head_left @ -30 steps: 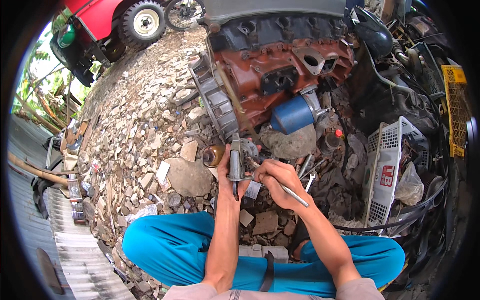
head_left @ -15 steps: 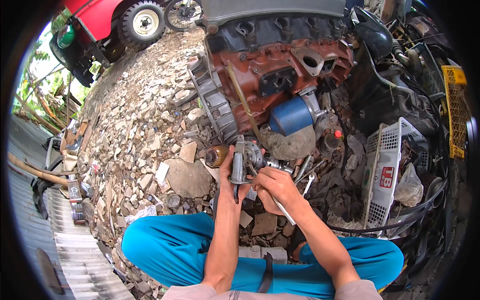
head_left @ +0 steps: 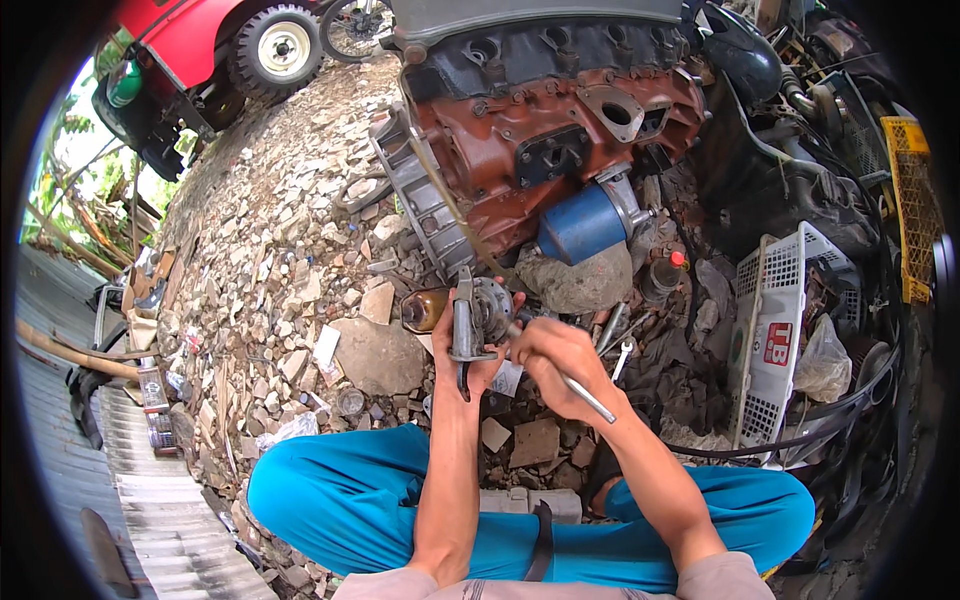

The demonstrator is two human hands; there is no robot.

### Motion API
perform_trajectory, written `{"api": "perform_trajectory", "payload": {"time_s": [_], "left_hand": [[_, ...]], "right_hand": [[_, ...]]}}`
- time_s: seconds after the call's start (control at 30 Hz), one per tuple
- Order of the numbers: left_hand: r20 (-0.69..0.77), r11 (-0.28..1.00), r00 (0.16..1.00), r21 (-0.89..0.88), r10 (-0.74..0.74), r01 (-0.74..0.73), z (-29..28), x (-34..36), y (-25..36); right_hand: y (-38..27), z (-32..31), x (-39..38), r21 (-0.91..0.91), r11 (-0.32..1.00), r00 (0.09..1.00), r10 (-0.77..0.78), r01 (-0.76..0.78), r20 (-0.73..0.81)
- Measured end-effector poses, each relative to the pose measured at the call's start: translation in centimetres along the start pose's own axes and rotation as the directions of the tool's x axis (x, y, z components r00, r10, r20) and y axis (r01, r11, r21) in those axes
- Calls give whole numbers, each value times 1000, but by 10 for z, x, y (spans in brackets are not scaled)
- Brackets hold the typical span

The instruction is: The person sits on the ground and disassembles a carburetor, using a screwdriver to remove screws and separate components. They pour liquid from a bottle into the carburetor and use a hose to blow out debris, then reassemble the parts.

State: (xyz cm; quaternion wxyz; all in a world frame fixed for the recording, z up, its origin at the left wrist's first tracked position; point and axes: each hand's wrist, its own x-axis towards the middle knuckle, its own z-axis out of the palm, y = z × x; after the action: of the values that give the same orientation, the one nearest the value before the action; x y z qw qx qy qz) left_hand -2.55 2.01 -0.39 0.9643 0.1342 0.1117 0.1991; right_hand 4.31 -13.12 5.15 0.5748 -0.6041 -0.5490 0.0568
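My left hand (head_left: 457,376) grips a grey metal assembly (head_left: 470,325) with a bracket and round flange, held upright above the rubble. My right hand (head_left: 562,362), slightly blurred, is closed on a slim steel rod (head_left: 590,400) whose far end reaches the assembly, partly hidden by fingers. An amber container (head_left: 420,310) lies just left of the assembly. Beyond my hands, a blue cylinder (head_left: 578,225) is fixed to a rust-red engine block (head_left: 535,115), with a large rock (head_left: 585,280) beneath. An open-ended wrench (head_left: 622,362) lies to the right of my right hand.
A white plastic crate (head_left: 750,390) of parts and a yellow crate (head_left: 910,210) stand at the right. Broken tiles and stones (head_left: 250,300) spread leftward, beside corrugated sheets (head_left: 180,510). A red vehicle (head_left: 190,40) is behind. My crossed legs (head_left: 320,500) border the work spot.
My right hand has risen a little toward the assembly since the middle frame, covering a shiny part behind it. The rod's angle has shifted. My left hand keeps its grip, moved slightly.
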Motion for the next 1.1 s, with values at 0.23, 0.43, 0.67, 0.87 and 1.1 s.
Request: {"api": "perform_trajectory", "payload": {"time_s": [0.23,0.43,0.67,0.87,1.1], "left_hand": [[124,994,987,-8,-103,105,-21,3,-6],[-54,975,984,-154,-172,162,-10,2,-6],[62,988,988,-51,-145,148,-19,-1,-7],[103,986,983,-56,-151,157,-30,2,-6],[60,991,989,-11,-133,134,-23,-1,-7]], "right_hand": [[-3,6,4,-45,998,998,-52,53,26],[-5,-5,10,-38,999,999,-40,39,-22],[-10,-13,9,39,999,996,24,-28,91],[-2,-8,9,101,994,985,25,-43,171],[8,-3,5,65,998,1000,20,-20,11]]}}
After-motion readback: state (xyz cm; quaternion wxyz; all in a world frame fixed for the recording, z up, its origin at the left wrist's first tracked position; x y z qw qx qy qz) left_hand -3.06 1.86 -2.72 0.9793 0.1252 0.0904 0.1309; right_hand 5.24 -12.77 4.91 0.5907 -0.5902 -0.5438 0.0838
